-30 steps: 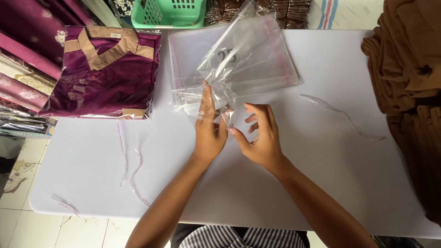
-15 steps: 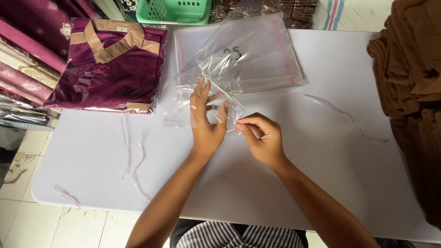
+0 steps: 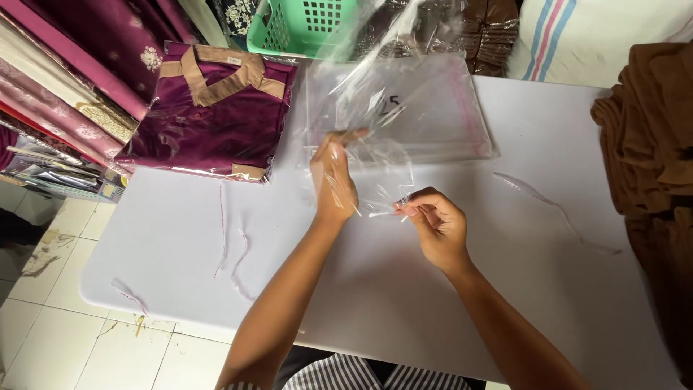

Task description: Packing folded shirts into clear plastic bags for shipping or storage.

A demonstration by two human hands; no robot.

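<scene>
My left hand grips a clear plastic bag near its lower edge; the bag stands up and billows toward the back of the white table. My right hand pinches a thin clear adhesive strip that runs from the bag's open edge toward my fingers. Under the raised bag lies a flat stack of clear bags.
A folded purple garment with tan trim lies bagged at the table's back left. Peeled strips lie left of my arm, another strip to the right. A green basket stands behind; brown cloth is piled at right; fabric rolls at left.
The bag has lifted off the table and now stands up. My right hand has drawn the strip sideways away from the bag edge. The camera has moved closer.
</scene>
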